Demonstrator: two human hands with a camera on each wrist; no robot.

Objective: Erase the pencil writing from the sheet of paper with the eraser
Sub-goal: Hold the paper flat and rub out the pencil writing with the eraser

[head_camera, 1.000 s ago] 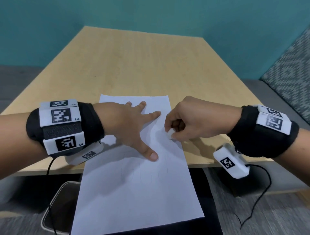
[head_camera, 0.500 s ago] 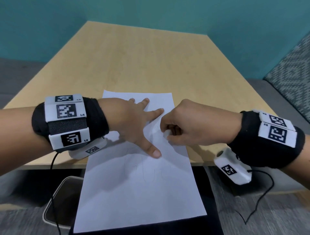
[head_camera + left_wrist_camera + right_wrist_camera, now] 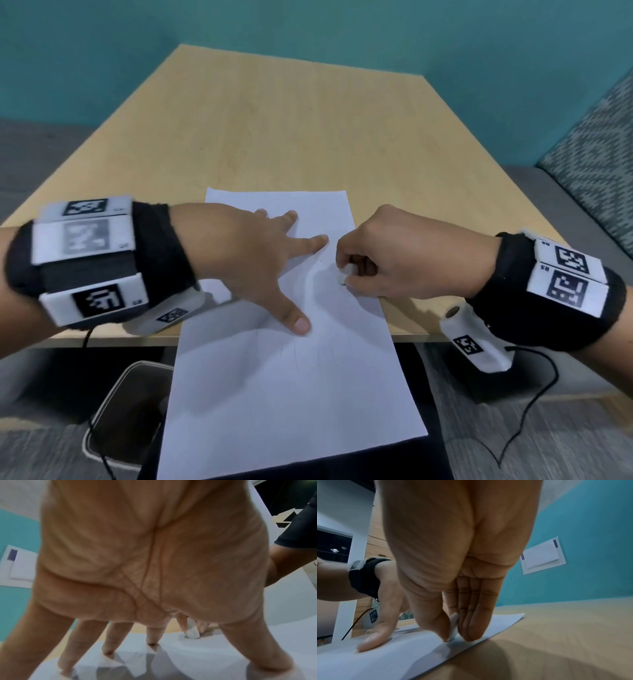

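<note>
Two fingertips' grip [image 3: 342, 274] around eraser [image 3: 343, 273]

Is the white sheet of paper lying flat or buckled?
Slightly buckled: the white sheet of paper humps between the spread left hand and the small white eraser.

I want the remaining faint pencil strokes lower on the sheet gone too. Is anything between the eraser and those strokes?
Mostly clear: the small white eraser pinched in the right hand meets bare white paper sheet toward the faint pencil strokes. Only the left hand thumb lies beside them.
</note>
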